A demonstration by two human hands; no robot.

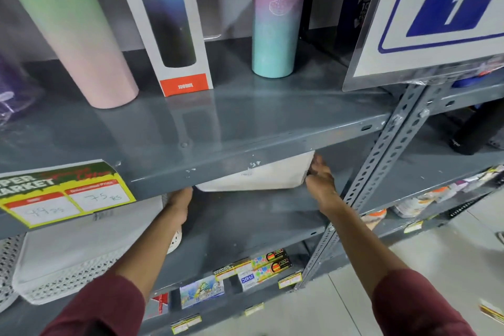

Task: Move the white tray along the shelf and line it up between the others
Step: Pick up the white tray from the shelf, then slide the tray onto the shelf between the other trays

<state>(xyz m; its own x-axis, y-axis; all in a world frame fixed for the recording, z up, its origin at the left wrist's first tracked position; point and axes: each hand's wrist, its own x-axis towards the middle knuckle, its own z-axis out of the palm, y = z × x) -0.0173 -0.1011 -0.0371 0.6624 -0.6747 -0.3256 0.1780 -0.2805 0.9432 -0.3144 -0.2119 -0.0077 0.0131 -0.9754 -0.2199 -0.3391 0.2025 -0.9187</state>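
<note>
Here the white tray point(256, 176) sits between both hands, right hand point(320, 180) gripping its end, left hand's point(178, 203) grip hidden.

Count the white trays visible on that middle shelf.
2: one white tray between both hands, mostly hidden under the upper shelf; a perforated tray at left. Others may be hidden.

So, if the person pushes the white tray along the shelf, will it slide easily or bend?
The white tray probably slides easily: the painted metal shelf under it looks smooth. It seems stiff, since its visible wall keeps a straight edge between the left hand and right hand. It looks like light plastic, so pushing one end only may turn it.
</note>
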